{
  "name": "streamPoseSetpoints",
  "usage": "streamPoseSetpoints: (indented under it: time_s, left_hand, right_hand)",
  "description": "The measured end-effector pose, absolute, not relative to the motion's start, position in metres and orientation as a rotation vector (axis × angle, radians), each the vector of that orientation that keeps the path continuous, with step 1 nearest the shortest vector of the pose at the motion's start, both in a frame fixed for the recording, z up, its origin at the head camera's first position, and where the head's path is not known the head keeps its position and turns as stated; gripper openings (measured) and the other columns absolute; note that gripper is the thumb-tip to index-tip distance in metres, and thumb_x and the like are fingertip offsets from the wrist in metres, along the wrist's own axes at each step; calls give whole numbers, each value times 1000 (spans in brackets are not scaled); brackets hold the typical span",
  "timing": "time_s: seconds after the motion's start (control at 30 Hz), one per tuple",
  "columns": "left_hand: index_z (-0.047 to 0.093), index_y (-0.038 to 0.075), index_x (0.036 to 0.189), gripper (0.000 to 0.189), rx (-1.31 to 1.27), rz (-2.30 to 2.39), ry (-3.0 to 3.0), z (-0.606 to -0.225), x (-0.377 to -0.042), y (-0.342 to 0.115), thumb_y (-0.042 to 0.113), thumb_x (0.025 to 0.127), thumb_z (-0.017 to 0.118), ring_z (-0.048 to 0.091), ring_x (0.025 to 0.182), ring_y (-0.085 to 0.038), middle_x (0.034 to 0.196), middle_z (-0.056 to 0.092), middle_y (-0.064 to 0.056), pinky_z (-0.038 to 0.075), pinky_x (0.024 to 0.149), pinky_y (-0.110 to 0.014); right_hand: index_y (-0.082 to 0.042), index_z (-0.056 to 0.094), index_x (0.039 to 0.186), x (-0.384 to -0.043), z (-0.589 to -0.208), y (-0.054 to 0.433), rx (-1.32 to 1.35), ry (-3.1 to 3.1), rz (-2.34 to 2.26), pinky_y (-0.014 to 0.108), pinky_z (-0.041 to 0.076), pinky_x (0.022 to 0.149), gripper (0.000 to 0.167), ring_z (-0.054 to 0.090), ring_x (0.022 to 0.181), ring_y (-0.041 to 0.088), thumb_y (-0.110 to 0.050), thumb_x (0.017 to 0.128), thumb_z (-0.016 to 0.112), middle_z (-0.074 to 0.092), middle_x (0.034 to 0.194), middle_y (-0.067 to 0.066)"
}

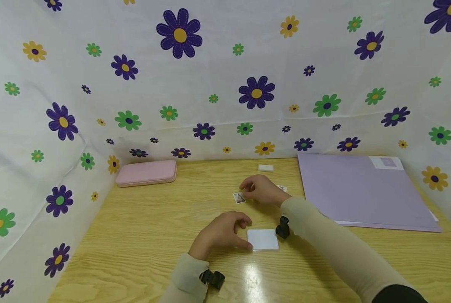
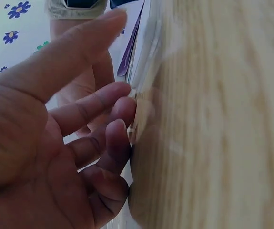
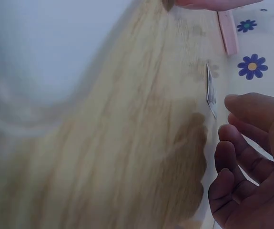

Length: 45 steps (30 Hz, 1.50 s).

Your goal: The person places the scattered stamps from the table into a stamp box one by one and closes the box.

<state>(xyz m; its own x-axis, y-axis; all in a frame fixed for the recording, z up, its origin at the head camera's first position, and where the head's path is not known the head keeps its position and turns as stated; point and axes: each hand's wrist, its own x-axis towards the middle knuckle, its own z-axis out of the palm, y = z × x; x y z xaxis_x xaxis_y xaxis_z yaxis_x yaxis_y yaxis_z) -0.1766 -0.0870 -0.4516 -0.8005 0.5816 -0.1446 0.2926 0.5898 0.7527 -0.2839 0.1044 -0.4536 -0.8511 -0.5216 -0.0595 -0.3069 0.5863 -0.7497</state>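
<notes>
My left hand [image 1: 225,231] rests on the table with loosely bent fingers, its thumb tip right at the left edge of a white rounded-corner rectangle [image 1: 262,240]. In the left wrist view, the thumb stretches out over the fingers and nothing lies between them. My right hand [image 1: 263,190] is farther back, low over the table, fingers loosely bent. Close to its fingertips lies a small picture card [image 1: 239,198] with a white border. In the right wrist view this card [image 3: 211,93] stands just beyond the thumb, not pinched. Another small picture card [image 1: 282,188] is partly hidden behind the right hand.
A faint transparent sheet [image 1: 205,209] lies left of the picture card. At the back are a pink case [image 1: 147,173] and a small white block [image 1: 266,168]. A large purple folder [image 1: 365,193] covers the right side. Flowered cloth [image 1: 218,75] walls off the back and sides.
</notes>
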Motion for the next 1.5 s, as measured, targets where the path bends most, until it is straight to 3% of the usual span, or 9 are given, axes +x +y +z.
streamPoseSetpoints:
  time_s: [0.67,1.07,1.37,1.5]
  left_hand:
    - [65,14,115,54,752,988,2465,-448,-172,-88,23,69,92,50,90,-13,102,54,1,44,80,-27]
    - [64,20,108,49,748,899,2543,-450,-169,-86,27,69,93,51,91,-10,103,53,4,45,80,-27]
    - [63,22,108,49,740,873,2543,-450,-169,-85,31,69,92,52,91,-9,103,53,6,46,81,-28]
    - [63,22,107,48,731,876,2539,-450,-168,-85,32,69,92,52,91,-8,102,53,7,45,81,-27]
  right_hand:
    - [-9,71,95,-287,-453,91,-664,2571,-1024,30,46,69,7,54,75,14,-8,89,74,62,83,0]
    - [-9,66,89,-287,-455,93,-668,2573,-1090,33,47,75,6,56,81,16,-7,91,71,62,87,0]
    - [-8,66,92,-281,-451,101,-626,2519,-1232,31,46,66,5,55,73,16,-10,92,71,64,84,2]
    - [-8,68,95,-278,-448,105,-597,2522,-1272,30,46,69,5,57,75,16,-11,92,71,65,85,2]
